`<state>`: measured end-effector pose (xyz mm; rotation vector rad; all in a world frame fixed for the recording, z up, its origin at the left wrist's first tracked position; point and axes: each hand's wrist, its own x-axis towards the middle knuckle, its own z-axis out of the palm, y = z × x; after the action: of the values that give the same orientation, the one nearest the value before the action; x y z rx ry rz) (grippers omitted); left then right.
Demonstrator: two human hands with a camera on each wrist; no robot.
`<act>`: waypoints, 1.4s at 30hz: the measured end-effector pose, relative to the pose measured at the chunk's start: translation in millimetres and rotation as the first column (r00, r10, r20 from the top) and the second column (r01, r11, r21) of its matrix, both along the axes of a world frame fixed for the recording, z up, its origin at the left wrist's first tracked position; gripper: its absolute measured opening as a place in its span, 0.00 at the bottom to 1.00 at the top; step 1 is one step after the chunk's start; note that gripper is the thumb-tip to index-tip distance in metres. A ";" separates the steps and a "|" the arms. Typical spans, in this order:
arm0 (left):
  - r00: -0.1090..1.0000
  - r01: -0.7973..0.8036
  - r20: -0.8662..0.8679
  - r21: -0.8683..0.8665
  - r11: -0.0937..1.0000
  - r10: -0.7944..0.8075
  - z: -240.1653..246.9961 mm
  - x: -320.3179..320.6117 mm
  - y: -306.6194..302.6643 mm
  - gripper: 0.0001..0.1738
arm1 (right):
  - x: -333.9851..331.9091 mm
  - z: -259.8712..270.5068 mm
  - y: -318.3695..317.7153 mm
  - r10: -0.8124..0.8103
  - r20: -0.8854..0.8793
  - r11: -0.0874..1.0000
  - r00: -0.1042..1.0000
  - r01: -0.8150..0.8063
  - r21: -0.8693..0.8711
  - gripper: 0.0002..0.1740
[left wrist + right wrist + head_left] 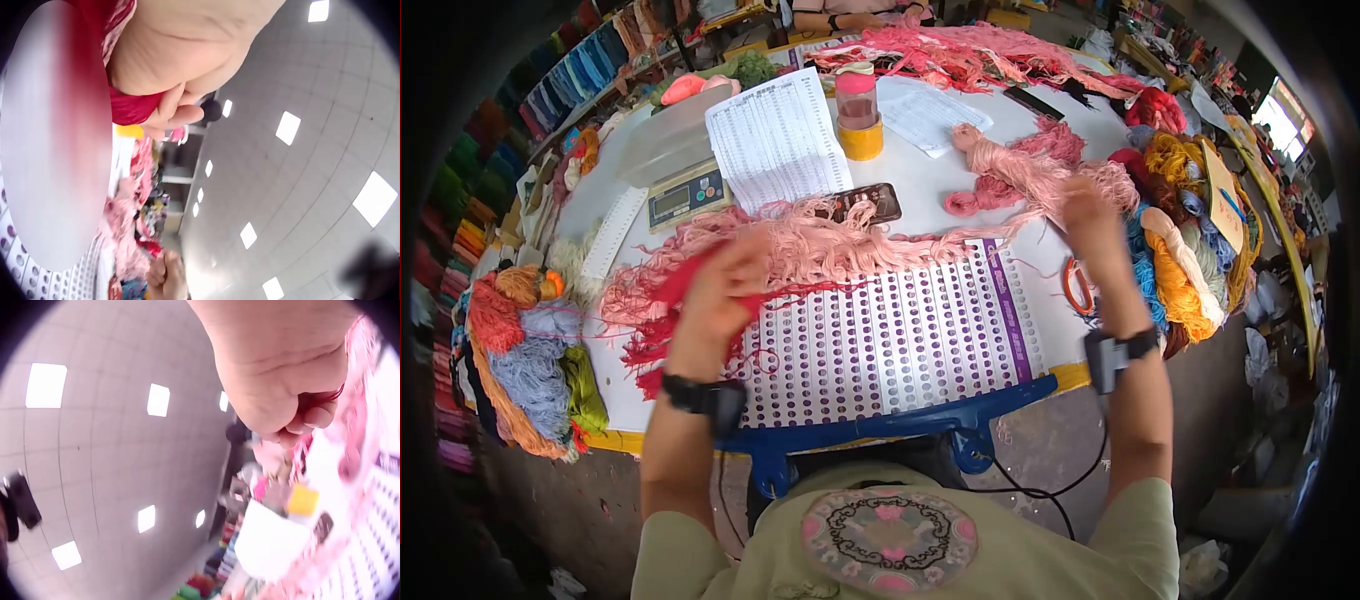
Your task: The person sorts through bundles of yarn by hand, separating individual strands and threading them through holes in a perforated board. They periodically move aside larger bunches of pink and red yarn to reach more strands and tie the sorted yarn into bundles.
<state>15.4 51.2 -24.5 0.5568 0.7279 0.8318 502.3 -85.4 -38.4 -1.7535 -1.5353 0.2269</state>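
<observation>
My left hand grips a hank of crimson yarn above the left part of a white card with rows of purple-rimmed holes. Loose crimson strands hang and lie below that hand. On the right side, my right hand is raised with fingers curled round thin red thread, which shows at the fist in the right wrist view. Pale pink yarn stretches along the card's far edge. Beside the right hand lies a twisted pink hank.
A scale, a printed sheet, a pink-lidded jar and a phone stand or lie beyond the yarn. Orange-handled scissors lie right. Yarn heaps flank the table, and another person sits opposite.
</observation>
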 end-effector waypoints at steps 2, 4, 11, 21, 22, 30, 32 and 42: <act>0.958 0.279 -0.042 -0.084 0.957 -0.283 -22.0 50.0 -4.8 0.10 | -103.8 -22.7 27.4 0.241 -0.559 0.953 0.794 -0.303 -0.021 0.09; 0.864 0.385 -0.333 -0.041 0.922 -0.376 -35.2 85.3 -14.9 0.10 | -159.0 -36.5 38.7 0.313 -0.310 0.909 0.898 -0.378 -0.177 0.05; 0.662 0.493 -0.745 0.351 0.796 -0.082 -70.7 114.9 -35.7 0.12 | -186.3 -56.1 49.2 0.345 -0.131 0.911 0.929 -0.366 -0.193 0.02; 0.856 0.391 -0.429 0.171 0.904 -0.289 -63.9 127.4 -28.3 0.06 | -184.8 -48.7 51.3 0.276 -0.341 0.887 0.899 -0.375 -0.270 0.07; 0.807 0.423 -0.522 0.190 0.886 -0.274 -63.5 128.1 -27.6 0.06 | -184.7 -48.9 51.4 0.267 -0.366 0.882 0.891 -0.379 -0.279 0.06; 0.935 0.258 -0.310 0.254 0.932 -0.174 -46.5 98.8 -30.4 0.06 | -180.7 -58.3 52.0 0.250 -0.442 0.873 0.861 -0.398 -0.283 0.04; 0.961 0.275 0.034 -0.158 0.948 -0.273 -36.7 102.1 -36.2 0.08 | -180.1 -60.0 54.1 0.255 -0.401 0.856 0.880 -0.398 -0.330 0.06; 0.331 0.773 -0.916 0.401 0.492 0.227 -72.1 111.6 -30.3 0.14 | -174.8 -50.5 56.2 0.113 -0.860 0.785 0.498 -0.575 -0.230 0.11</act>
<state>127.1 20.9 -96.5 2.1842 1.1504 0.2972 327.5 -29.2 -88.9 -1.2699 -1.1185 1.5715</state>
